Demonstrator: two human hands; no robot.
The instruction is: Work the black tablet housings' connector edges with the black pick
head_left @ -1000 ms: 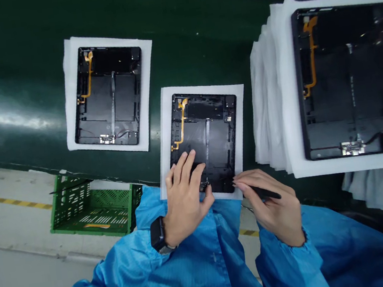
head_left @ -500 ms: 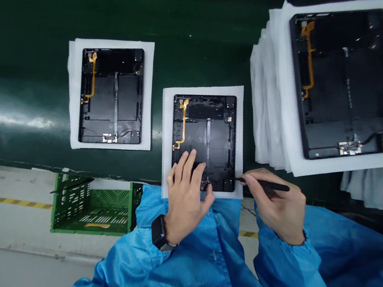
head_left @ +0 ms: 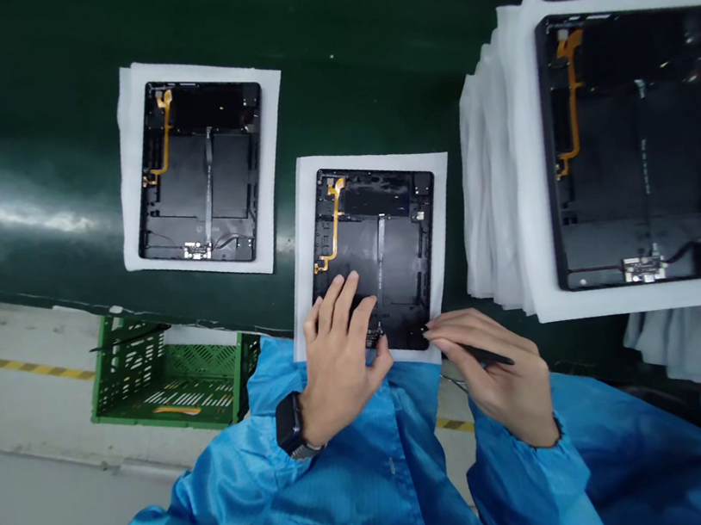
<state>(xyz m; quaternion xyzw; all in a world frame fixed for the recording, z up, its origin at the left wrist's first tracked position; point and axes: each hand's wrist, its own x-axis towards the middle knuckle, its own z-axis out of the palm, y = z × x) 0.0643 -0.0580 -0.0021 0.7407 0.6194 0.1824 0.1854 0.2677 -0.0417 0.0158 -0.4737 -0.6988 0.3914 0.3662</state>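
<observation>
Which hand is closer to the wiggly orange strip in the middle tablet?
Left. The left hand rests on the tablet, fingers just below the orange flex cable. The right hand is farther off, at the tablet's lower right corner, holding a slim black tool.

dim | white glare, green table (head_left: 359, 96) left | top-right corner dark

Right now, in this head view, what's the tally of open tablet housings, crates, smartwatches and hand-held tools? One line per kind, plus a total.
Open tablet housings: 3 (left housing, middle housing, right housing)
Green plastic crate: 1
Black smartwatch: 1
Slim black tool, in the right hand: 1
Total: 6
</observation>
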